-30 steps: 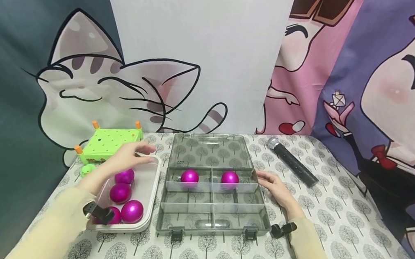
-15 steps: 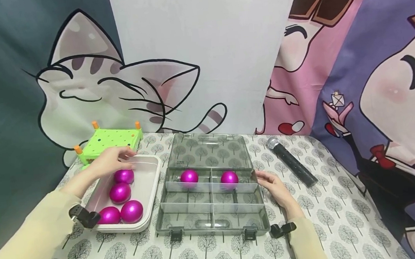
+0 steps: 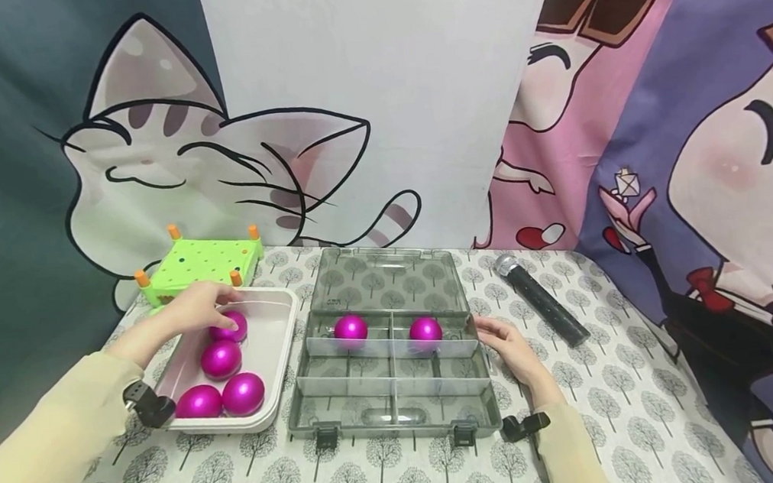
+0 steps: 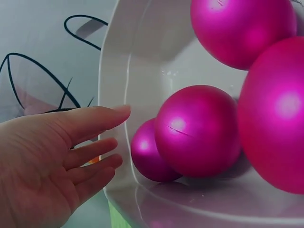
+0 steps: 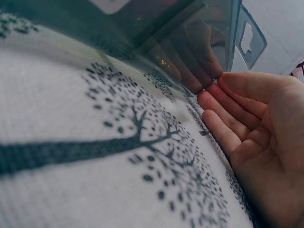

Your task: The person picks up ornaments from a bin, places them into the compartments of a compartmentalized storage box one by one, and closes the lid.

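Note:
Above the far end of a white plastic tub (image 3: 289, 350), my left hand (image 3: 200, 307) hovers with fingers loosely extended, close to the farthest magenta ball (image 3: 236, 331). In the left wrist view, a gap shows between that hand's thumb and fingers and the balls. Several shiny magenta balls, including a middle one (image 3: 221, 359), lie in the tub. A grey see-through compartment box (image 3: 348, 431) lies with its lid back. Two magenta balls, a left one (image 3: 350, 330) and a right one (image 3: 426, 331), sit in its far compartments. My right hand (image 3: 511, 345) rests its relaxed fingertips against the box's right side.
Behind the tub stands a green toy table (image 3: 205, 263) with orange legs. A black microphone (image 3: 543, 300) with a silver head lies to the right of the box. The tree-patterned cloth (image 3: 348, 482) covers the table, and a printed curtain (image 3: 389, 118) hangs behind.
My left hand has drawn back leftward from the tub's far right corner and lowered toward the farthest ball. My right hand stays at the box's side.

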A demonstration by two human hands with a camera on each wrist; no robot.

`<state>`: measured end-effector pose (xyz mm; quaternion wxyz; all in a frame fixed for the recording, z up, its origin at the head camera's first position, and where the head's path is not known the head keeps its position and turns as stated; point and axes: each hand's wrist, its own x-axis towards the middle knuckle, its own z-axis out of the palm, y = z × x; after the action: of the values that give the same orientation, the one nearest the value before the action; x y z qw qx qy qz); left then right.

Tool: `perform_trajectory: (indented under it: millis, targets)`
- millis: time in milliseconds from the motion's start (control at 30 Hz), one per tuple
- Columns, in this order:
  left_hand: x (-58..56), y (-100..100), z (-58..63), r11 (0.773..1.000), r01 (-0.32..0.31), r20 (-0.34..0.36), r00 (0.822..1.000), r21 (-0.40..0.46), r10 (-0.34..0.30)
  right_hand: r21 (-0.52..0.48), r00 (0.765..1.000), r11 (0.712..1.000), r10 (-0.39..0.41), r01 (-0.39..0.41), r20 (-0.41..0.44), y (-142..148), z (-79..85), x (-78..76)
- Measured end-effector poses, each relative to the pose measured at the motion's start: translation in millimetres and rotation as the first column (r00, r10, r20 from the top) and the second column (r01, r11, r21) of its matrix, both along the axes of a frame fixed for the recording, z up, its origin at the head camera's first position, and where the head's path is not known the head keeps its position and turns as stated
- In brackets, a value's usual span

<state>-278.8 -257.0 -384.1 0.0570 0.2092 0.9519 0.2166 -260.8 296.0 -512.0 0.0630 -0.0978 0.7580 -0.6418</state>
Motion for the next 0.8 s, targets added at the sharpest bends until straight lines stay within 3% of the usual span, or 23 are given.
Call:
perform_trajectory:
  millis: [800]
  targets:
    - [-1.3,13,-3.4,0.997,-0.049,0.086,0.995,-0.063,0.054,-0.002,1.000,1.000,0.003,-0.003,0.004,0,0.2,-0.2]
